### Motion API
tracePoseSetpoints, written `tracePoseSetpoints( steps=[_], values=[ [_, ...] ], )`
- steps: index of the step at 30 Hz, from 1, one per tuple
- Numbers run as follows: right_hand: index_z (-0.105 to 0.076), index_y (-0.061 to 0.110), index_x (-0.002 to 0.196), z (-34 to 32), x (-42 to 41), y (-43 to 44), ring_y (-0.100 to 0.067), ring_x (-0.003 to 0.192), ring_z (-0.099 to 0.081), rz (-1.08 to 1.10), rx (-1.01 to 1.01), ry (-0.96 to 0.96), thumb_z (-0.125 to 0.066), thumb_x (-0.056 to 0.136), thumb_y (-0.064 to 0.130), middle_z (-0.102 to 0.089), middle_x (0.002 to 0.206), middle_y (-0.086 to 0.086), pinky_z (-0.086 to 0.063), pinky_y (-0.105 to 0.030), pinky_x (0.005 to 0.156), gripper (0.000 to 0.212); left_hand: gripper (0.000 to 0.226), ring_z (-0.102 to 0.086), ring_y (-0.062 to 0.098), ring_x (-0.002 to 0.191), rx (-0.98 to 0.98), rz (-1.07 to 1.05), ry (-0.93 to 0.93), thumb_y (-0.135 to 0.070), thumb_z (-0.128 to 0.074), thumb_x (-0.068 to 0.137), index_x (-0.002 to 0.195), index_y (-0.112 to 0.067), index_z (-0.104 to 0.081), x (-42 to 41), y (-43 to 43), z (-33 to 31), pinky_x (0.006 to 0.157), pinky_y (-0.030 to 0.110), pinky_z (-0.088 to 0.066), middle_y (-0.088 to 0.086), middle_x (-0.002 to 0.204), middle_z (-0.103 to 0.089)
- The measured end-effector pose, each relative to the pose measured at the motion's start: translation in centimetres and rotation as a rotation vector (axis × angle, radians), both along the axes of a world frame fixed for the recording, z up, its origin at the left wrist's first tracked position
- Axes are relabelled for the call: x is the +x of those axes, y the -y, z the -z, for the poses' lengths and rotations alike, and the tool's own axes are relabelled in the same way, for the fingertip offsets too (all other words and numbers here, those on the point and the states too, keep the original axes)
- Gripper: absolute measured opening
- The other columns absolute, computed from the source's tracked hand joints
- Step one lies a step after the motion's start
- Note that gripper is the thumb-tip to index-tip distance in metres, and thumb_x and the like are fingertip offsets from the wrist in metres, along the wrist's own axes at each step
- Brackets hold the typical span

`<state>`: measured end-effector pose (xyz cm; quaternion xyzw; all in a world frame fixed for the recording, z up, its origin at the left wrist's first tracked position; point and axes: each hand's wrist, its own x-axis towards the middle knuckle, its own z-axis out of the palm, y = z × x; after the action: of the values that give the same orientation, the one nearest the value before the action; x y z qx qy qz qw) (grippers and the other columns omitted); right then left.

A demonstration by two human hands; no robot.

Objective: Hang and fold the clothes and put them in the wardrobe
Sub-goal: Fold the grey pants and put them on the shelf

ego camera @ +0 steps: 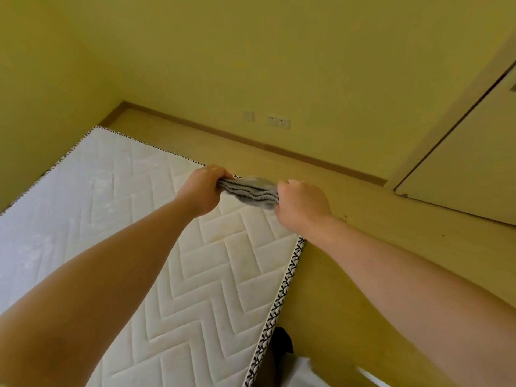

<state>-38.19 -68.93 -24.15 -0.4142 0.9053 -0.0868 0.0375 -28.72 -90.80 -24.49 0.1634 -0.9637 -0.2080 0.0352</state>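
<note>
- Our left hand (205,188) has its grip clamped on one end of the grey striped cloth (248,192).
- The cloth's long axis runs left to right between both hands, in the air above the mattress (139,219) corner.
- Our right hand (300,205) has its grip clamped on the other end.
- We cannot tell whether the door (460,163) belongs to the wardrobe.

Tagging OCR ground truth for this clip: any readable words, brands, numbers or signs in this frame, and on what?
No readable text anywhere in this view.
On the mattress edge trim: a repeating black-and-white pattern, not letters.
On the wall sockets: any markings are too small to read.
On the striped cloth, gripped by the left hand and the right hand: stripes only, no tag or print showing.
</note>
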Motion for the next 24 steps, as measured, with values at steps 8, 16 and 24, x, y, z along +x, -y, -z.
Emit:
tracePoseSetpoints(
  steps=[8, 16, 24],
  values=[
    [-0.050, 0.010, 0.115, 13.4, 5.2, 1.4, -0.029, 0.099, -0.060, -0.093, 0.173, 0.141, -0.062, 0.088, 0.016, -0.063, 0.111, -0.011, -0.034, -0.032, 0.066, 0.030, 0.032, -0.056, 0.022, 0.115, -0.232, 0.076, 0.260, -0.001, -0.051, 0.090, 0.112, -0.022, -0.060, 5.5, -0.7, 13.2, 0.058, 0.030, -0.044, -0.004, 0.123, -0.063],
    [-0.044, 0.016, 0.100, 27.8, 15.5, 1.1, -0.029, 0.093, -0.064, -0.190, 0.407, 0.434, -0.063, 0.086, 0.018, -0.066, 0.102, -0.009, -0.036, -0.033, 0.065, 0.024, 0.022, -0.056, 0.022, 0.111, -0.175, 0.141, 0.609, -0.005, -0.055, 0.089, 0.105, -0.019, -0.055, 15.8, -3.2, 27.0, 0.056, 0.031, -0.041, 0.001, 0.114, -0.060],
    [-0.047, 0.008, 0.124, 32.8, 22.9, 1.3, -0.030, 0.108, -0.060, -0.244, 0.573, 0.384, -0.066, 0.085, 0.019, -0.060, 0.120, -0.014, -0.048, -0.036, 0.082, 0.045, 0.035, -0.056, 0.025, 0.122, -0.133, 0.110, 0.656, -0.012, -0.063, 0.090, 0.122, -0.023, -0.056, 23.7, -3.9, 31.9, 0.076, 0.035, -0.056, 0.003, 0.137, -0.057]
  ],
)
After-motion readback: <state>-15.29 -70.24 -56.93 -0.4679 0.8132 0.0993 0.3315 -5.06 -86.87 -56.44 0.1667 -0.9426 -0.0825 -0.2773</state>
